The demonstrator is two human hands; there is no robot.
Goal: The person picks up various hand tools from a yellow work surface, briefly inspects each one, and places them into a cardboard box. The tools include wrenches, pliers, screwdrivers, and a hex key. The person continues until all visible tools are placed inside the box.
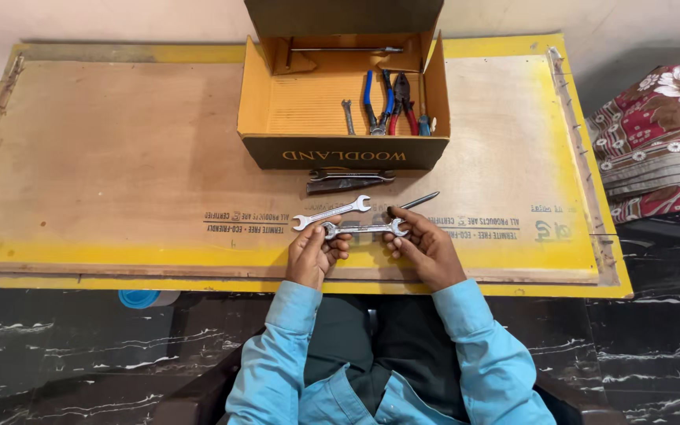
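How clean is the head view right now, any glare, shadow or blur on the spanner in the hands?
Head view: even, soft light, no blur; the spanner held between left hand and right hand is sharp with mild shine; the box casts a short shadow on the board; edges bow slightly from the wide lens.

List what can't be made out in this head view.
- Wrench held by left hand and right hand: size marks too small; fingers cover its ends.
- Dark tool before the cardboard box: partly in the box's shadow, kind unclear.
- Blue round thing: cut off by the board edge.
- Thin rod: near end behind right fingers.
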